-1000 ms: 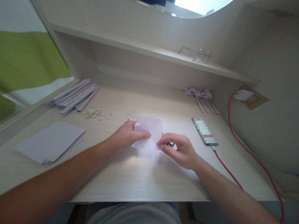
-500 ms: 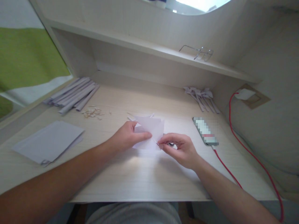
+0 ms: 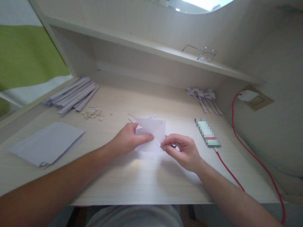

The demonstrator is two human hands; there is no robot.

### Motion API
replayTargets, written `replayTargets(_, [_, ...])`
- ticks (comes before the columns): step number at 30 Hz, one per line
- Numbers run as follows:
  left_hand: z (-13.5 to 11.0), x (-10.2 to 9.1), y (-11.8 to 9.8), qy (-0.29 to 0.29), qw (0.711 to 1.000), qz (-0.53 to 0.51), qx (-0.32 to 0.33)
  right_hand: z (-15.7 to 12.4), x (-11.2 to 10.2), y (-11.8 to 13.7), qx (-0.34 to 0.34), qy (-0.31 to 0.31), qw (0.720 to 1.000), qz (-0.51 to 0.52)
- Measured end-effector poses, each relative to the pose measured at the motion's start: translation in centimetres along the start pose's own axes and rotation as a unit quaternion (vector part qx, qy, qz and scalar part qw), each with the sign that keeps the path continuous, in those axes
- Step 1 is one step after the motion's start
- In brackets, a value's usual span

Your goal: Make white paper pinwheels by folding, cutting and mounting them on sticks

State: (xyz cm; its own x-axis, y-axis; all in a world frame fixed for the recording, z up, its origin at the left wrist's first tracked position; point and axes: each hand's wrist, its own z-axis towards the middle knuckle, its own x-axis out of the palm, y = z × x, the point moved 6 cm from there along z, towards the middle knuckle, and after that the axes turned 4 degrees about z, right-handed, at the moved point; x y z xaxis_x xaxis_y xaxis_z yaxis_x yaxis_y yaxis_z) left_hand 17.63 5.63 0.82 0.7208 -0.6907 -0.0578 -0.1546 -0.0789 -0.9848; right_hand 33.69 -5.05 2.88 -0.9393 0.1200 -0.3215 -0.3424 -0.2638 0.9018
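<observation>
A folded sheet of white paper [image 3: 151, 126] is held above the desk by my left hand [image 3: 130, 137], its thumb pressed on the near face. My right hand [image 3: 181, 149] pinches the tip of a thin white strip [image 3: 157, 142] between thumb and fingertips, at the paper's right side. The strip slants up from those fingertips toward my left thumb; whether it is part of the sheet I cannot tell. Behind my right fingers a small dark object [image 3: 174, 146] shows, mostly hidden. More thin white pieces [image 3: 132, 119] lie just beyond the paper.
Rolled paper tubes [image 3: 75, 94] are heaped at the left, with small pale bits [image 3: 92, 113] and stacked paper [image 3: 48, 143] nearer. To the right lie a phone [image 3: 207, 133] on a red cable [image 3: 229, 170] and several white paper sticks [image 3: 203, 97]. Glasses [image 3: 207, 55] rest on the shelf.
My right fingertips have shifted very slightly away from my left thumb, and more of the white strip shows between them. My left hand keeps its hold on the paper.
</observation>
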Motion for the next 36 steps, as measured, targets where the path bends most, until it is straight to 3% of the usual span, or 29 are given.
replayTargets(12, [-0.3, -0.29, 0.34, -0.029, 0.999, 0.023, 0.01, -0.46, -0.24, -0.1, -0.013, -0.054, 0.998, 0.02])
replayTargets(16, [-0.23, -0.31, 0.37, -0.041, 0.999, 0.026, 0.022, -0.24, -0.25, -0.05, -0.017, -0.054, 0.997, 0.056])
replayTargets(23, [-0.33, -0.15, -0.08, -0.048, 0.996, 0.049, 0.053, -0.05, -0.23, -0.41, -0.023, -0.061, 0.998, 0.017])
replayTargets(36, [-0.12, -0.01, 0.03, -0.067, 0.997, 0.013, 0.026, 0.4, -0.22, -0.58, -0.013, -0.05, 0.998, 0.039])
